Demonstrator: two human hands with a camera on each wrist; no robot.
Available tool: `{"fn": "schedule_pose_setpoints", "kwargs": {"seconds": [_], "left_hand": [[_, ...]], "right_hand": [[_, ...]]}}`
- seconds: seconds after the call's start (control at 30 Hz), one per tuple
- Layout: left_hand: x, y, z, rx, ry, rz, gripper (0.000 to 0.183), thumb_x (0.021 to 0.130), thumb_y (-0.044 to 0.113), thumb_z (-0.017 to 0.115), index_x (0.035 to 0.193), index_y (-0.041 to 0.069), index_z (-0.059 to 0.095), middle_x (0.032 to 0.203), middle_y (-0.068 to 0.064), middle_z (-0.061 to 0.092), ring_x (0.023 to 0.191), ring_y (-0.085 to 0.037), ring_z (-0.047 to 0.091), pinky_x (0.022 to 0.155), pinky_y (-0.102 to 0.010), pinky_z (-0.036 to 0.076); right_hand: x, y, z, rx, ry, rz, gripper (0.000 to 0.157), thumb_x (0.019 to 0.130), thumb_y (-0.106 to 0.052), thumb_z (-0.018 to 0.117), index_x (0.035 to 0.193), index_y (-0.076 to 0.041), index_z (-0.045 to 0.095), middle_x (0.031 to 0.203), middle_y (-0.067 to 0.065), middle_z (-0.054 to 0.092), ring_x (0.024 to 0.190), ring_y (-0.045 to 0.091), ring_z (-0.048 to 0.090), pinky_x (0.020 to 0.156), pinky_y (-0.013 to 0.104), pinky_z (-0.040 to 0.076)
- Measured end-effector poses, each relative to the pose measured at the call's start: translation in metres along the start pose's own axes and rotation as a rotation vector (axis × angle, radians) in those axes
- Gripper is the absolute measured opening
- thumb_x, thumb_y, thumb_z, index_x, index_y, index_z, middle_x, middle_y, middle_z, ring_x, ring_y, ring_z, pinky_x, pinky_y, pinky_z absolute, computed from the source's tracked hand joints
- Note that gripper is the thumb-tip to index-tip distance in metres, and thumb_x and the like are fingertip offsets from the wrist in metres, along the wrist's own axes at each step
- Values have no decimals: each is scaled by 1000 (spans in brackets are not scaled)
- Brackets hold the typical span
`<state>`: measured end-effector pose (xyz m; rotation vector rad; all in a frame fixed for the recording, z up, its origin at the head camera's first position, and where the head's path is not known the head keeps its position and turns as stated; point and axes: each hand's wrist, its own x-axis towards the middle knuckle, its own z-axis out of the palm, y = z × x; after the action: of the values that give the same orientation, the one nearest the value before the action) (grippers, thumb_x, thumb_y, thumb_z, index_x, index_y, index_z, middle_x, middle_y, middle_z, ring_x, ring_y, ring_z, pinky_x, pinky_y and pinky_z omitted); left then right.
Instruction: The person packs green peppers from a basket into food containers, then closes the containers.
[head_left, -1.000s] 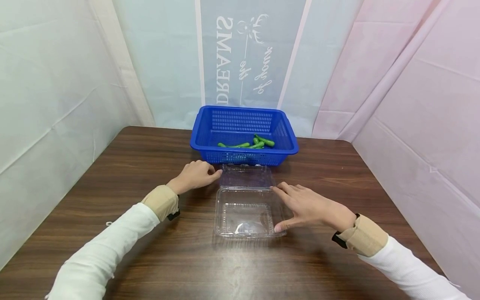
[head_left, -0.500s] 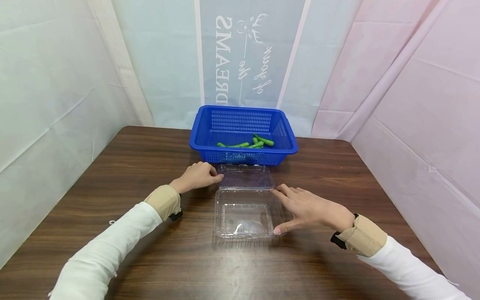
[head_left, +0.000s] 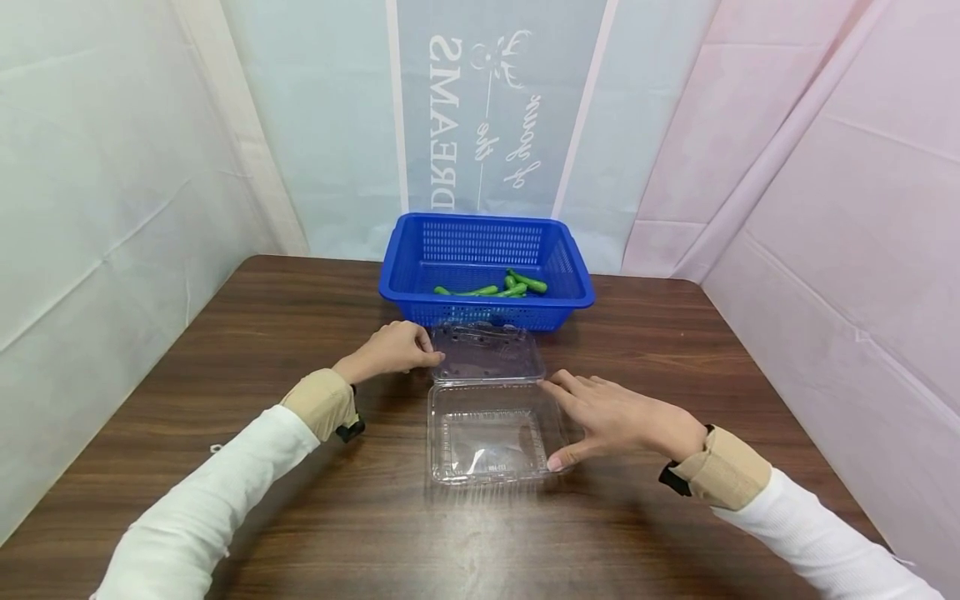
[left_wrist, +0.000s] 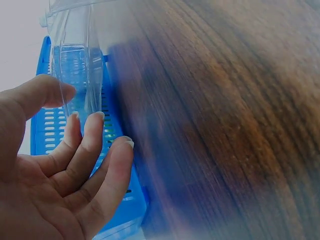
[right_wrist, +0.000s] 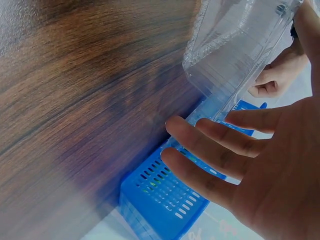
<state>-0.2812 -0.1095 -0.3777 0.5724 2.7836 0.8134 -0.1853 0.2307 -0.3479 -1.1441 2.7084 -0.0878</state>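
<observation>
A clear plastic clamshell container lies unfolded in the middle of the table, its base (head_left: 491, 437) towards me and its lid (head_left: 487, 354) on the far side, by the blue basket. At the lid's left edge, my left hand (head_left: 393, 348) pinches the plastic; in the left wrist view the thumb lies on one side of the lid edge and the fingertips on the other. Along the base's right side rests my right hand (head_left: 618, 417), fingers spread and nearly straight. Its thumb reaches the near right corner, and its index fingertip lies by the hinge.
A blue perforated basket (head_left: 487, 304) stands behind the container at the back of the table, with several green vegetables (head_left: 528, 283) in it. White and pale blue fabric hangings (head_left: 330, 125) enclose the table on the left, back and right.
The lid has tilted up a little, with my left hand at its edge. The container's base has slid slightly towards me, and my right hand has stayed almost in place.
</observation>
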Motion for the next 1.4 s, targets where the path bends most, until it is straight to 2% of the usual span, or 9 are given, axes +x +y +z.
{"fn": "schedule_pose_setpoints", "kwargs": {"seconds": [0.23,0.53,0.8,0.93,1.1,1.17,1.27,1.4], "left_hand": [[2,-1,-5,-68,-65,40,26,89,34,72,83,9,65,80,-2,64,63,-20,67,64,-34,60],[4,1,-12,-171,-178,102,30,89,32,76,82,8,60,76,-5,62,62,-20,67,65,-41,63],[2,2,-19,-245,-260,134,26,88,25,78,80,6,63,73,-5,66,65,-20,67,69,-45,63],[2,-1,-19,-274,-297,154,25,88,22,78,75,7,64,68,-2,64,62,-17,64,68,-44,63],[2,0,-23,-296,-331,190,23,88,19,78,73,6,67,67,-1,65,61,-15,63,70,-49,62],[1,0,-24,-302,-348,212,22,88,18,78,73,5,68,68,-3,66,63,-17,63,71,-52,61],[0,0,-28,-314,-397,242,21,88,17,77,74,3,73,71,-10,69,68,-29,65,73,-55,60],[-1,1,-32,-297,-474,274,19,89,20,76,77,5,78,74,-14,72,72,-35,67,72,-50,61]], "right_hand": [[0,1,1,1,4,-21,111,78,-79,59,151,-1,34,133,11,42,120,30,52,105,56,42],[-1,0,0,-5,6,-51,109,76,-79,59,147,1,38,122,5,44,107,24,56,97,52,48],[-2,0,-2,-3,1,-92,101,75,-77,63,138,0,45,111,0,41,87,15,50,77,41,52],[-2,-1,-3,-4,-17,-98,104,76,-78,61,140,1,44,113,0,41,91,16,52,81,43,53],[-2,-1,-4,-17,-32,-107,104,76,-78,61,139,2,45,111,-1,40,87,14,49,76,39,52],[-2,-1,-6,-19,-36,-112,104,76,-78,62,139,3,45,110,-1,39,87,14,48,75,40,51],[-3,-2,-8,-9,-53,-121,105,76,-76,62,141,4,43,110,0,39,89,14,48,76,41,50],[-4,-4,-11,1,-76,-121,107,74,-76,64,144,2,42,110,-2,39,88,14,47,75,38,49]]}}
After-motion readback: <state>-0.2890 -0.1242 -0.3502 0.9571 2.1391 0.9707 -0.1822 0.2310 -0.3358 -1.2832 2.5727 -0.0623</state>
